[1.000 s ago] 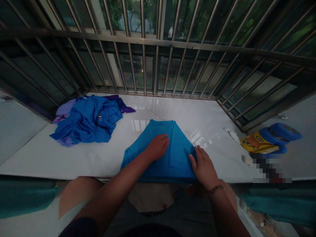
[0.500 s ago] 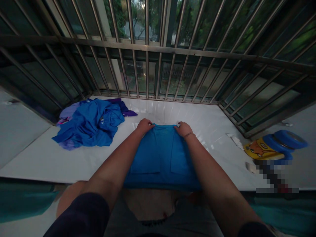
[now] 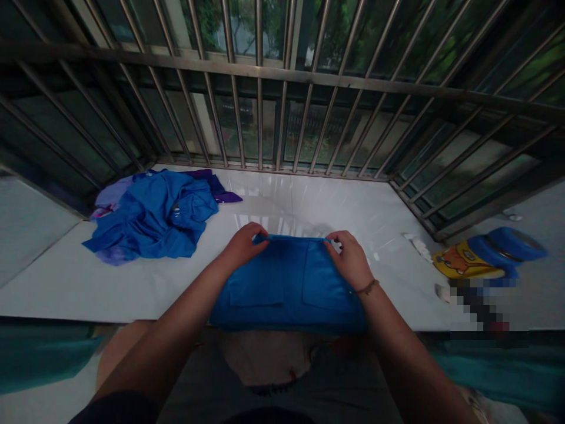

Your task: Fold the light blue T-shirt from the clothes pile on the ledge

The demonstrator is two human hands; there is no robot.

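Note:
A bright blue folded garment (image 3: 286,285) lies on the white ledge (image 3: 335,206) in front of me, its near edge at the ledge's rim. My left hand (image 3: 243,244) pinches the garment's far left corner. At the far right corner my right hand (image 3: 352,259) grips the cloth too; a thin bracelet sits on that wrist. The far edge of the garment is lifted slightly off the ledge between the two hands.
A crumpled heap of blue and purple clothes (image 3: 154,215) lies at the ledge's back left. Metal window bars (image 3: 282,82) fence the far side and right side. A blue and yellow toy-like object (image 3: 485,256) and small white scraps (image 3: 417,244) sit at the right.
Earlier my hands pressed flat on the garment's sides. They then reached to its far corners, took hold, and have now drawn that edge a little toward me.

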